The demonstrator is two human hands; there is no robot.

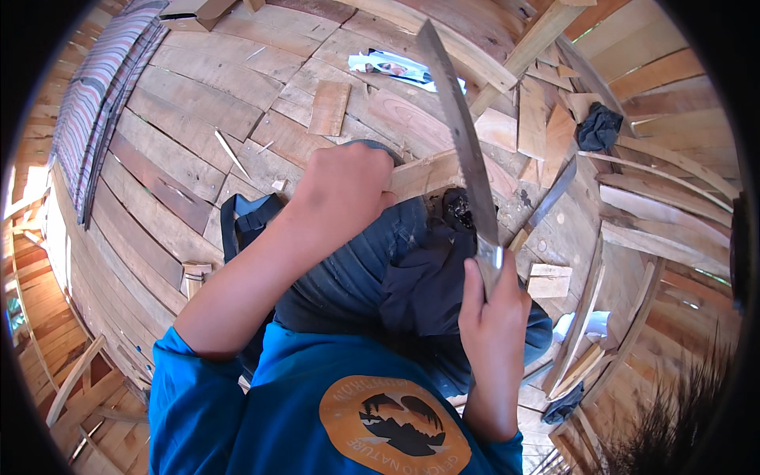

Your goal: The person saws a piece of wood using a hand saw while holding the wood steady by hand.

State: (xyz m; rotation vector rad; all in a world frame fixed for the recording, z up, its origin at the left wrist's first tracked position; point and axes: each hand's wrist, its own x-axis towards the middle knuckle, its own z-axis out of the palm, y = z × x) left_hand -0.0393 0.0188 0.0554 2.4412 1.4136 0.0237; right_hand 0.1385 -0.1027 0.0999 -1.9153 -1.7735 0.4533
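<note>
My right hand (497,309) is closed round the handle of a machete (461,131). Its long, straight dark blade points up and away from me. Over my lap, my left hand (342,186) is closed in a fist on one end of a short piece of wood (426,175). The wood reaches right from the fist and passes behind the blade; whether the two touch, I cannot tell. Dark cloth (431,273) lies bunched over my legs below the wood.
A second long-bladed knife (554,194) lies on the plank floor (210,83) at right. Offcuts (328,108), printed paper (408,68) and crumpled black plastic (599,127) lie about. Long wood strips (665,214) stack at far right. Striped cloth (107,103) and a cardboard box (194,14) are at left.
</note>
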